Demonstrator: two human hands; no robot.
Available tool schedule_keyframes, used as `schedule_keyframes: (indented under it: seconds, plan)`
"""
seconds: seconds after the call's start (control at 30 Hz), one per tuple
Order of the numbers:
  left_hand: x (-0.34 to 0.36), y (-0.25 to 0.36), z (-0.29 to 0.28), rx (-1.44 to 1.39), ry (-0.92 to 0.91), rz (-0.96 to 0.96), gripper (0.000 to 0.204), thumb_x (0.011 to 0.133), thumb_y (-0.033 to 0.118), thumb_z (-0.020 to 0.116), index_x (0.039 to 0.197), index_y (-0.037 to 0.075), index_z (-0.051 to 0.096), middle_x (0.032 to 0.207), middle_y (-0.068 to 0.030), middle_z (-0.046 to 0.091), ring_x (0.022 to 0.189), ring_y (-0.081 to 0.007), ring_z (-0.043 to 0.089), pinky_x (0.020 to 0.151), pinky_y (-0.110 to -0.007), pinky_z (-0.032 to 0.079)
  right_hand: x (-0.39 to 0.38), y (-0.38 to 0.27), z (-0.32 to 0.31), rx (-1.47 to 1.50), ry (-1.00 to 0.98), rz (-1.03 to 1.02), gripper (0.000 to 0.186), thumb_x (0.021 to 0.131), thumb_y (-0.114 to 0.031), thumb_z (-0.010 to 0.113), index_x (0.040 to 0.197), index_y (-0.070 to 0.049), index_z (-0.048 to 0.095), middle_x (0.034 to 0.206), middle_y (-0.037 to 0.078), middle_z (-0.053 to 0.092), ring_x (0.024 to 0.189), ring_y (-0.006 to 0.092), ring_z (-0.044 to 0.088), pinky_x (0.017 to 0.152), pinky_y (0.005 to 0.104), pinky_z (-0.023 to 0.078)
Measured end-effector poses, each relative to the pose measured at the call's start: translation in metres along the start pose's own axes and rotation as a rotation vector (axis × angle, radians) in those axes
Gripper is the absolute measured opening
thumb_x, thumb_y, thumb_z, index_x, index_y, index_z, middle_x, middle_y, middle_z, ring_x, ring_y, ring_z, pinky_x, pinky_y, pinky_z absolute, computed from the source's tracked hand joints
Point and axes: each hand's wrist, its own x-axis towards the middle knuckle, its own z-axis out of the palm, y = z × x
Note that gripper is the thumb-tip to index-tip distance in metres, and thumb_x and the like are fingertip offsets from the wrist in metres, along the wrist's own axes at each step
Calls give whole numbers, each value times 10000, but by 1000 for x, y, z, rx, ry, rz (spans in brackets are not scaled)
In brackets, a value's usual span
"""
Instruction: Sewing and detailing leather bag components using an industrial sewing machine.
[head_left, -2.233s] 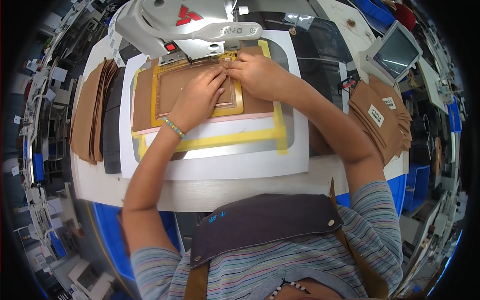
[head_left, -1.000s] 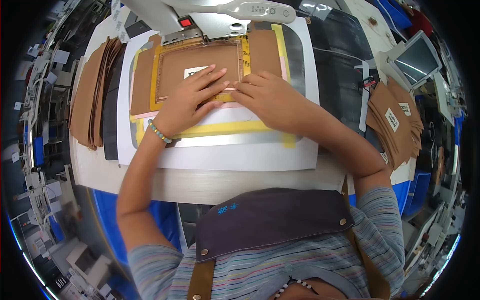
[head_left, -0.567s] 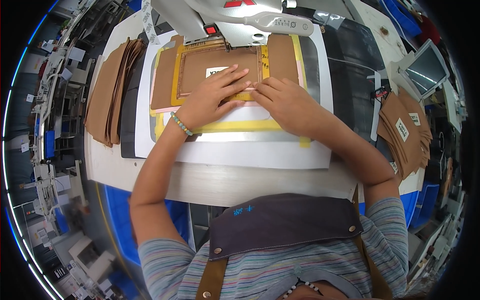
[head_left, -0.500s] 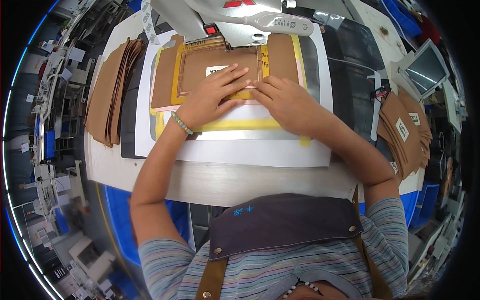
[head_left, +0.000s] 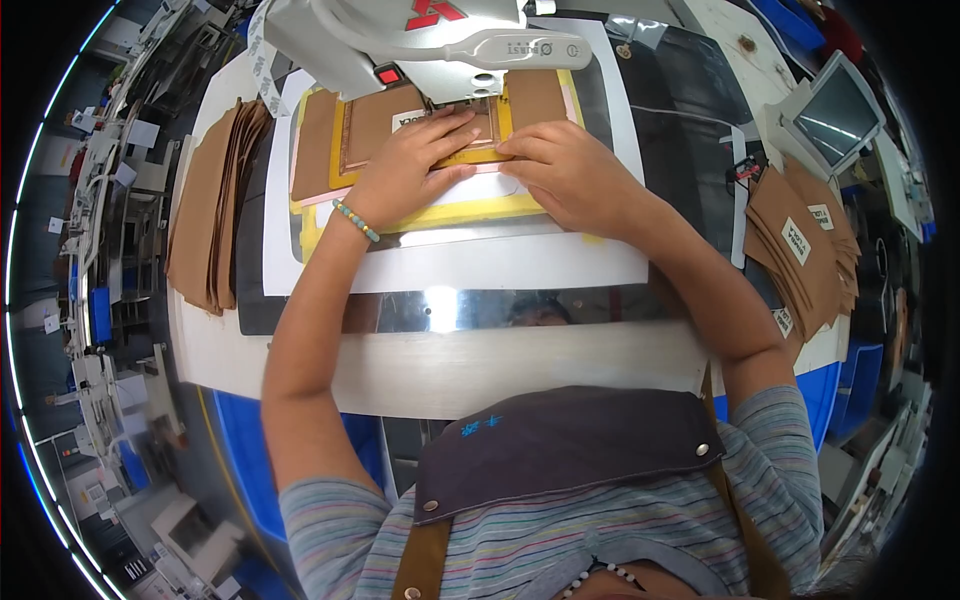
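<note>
Under the head of a white sewing machine (head_left: 400,40) lies a yellow-edged frame (head_left: 338,160) on brown fabric (head_left: 312,150). Inside it, brown fabric bears a white label (head_left: 408,119), partly covered by my fingers. My left hand (head_left: 415,165) rests flat on the frame and fabric, fingers stretched out. At the frame's near right edge, the fingers and thumb of my right hand (head_left: 570,175) close together on the rim. A white sheet (head_left: 480,260) with yellow tape strips lies beneath. The needle area is partly hidden by the machine head.
Brown fabric pieces (head_left: 205,215) are stacked at the left. Labelled brown pieces (head_left: 790,255) pile up at the right, below a small screen (head_left: 838,120). A shiny metal plate (head_left: 480,310) lies between the sheet and the table's near edge (head_left: 520,385).
The frame, fabric and white sheet have slid away from me under the machine, with both hands on them. More of the shiny plate now shows at the near side.
</note>
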Motion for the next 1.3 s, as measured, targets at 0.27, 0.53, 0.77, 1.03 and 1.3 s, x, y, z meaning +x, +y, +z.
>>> schedule_keyframes:
  seconds: [0.27, 0.53, 0.77, 1.03, 1.3]
  plan:
    - [17, -8, -2, -118, -27, -101, 414, 1003, 272, 681, 1358, 61, 688, 1397, -201, 657, 1211, -370, 645, 1070, -416, 482, -4, 1, 8, 29, -27, -22, 176, 865, -69, 734, 1039, -55, 757, 1201, 76, 717, 1234, 261, 603, 1089, 416, 431]
    - [10, -28, 2, -409, 35, -406, 269, 1021, 189, 637, 1182, 3, 745, 934, -208, 673, 784, -298, 632, 775, -366, 494, -4, 1, 10, 35, 1, -18, 127, 881, -100, 728, 991, -59, 776, 1138, 85, 736, 1179, 253, 636, 1056, 402, 446]
    - [-36, -81, -23, 79, 301, -159, 235, 1022, 101, 611, 1206, 25, 736, 1308, -121, 702, 1223, -300, 637, 1076, -368, 475, -6, 18, -5, -134, -93, 43, 233, 987, -170, 656, 1173, -59, 741, 1306, 108, 691, 1255, 291, 613, 1114, 431, 432]
    - [-107, -163, -37, 277, 145, -531, 438, 1068, 243, 532, 1452, 40, 592, 1474, -200, 594, 1373, -378, 539, 1157, -454, 405, -25, 2, -107, -146, -91, 30, 307, 1011, -164, 579, 1232, 14, 695, 1175, 179, 722, 1223, 323, 624, 1091, 430, 449]
    - [-133, -215, -22, 380, 90, -405, 480, 1111, 274, 450, 1507, 11, 516, 1528, -226, 534, 1425, -390, 486, 1203, -453, 366, -78, -27, -187, -274, -143, 517, 332, 983, -217, 640, 1244, -22, 704, 1170, 174, 718, 1111, 359, 654, 993, 435, 509]
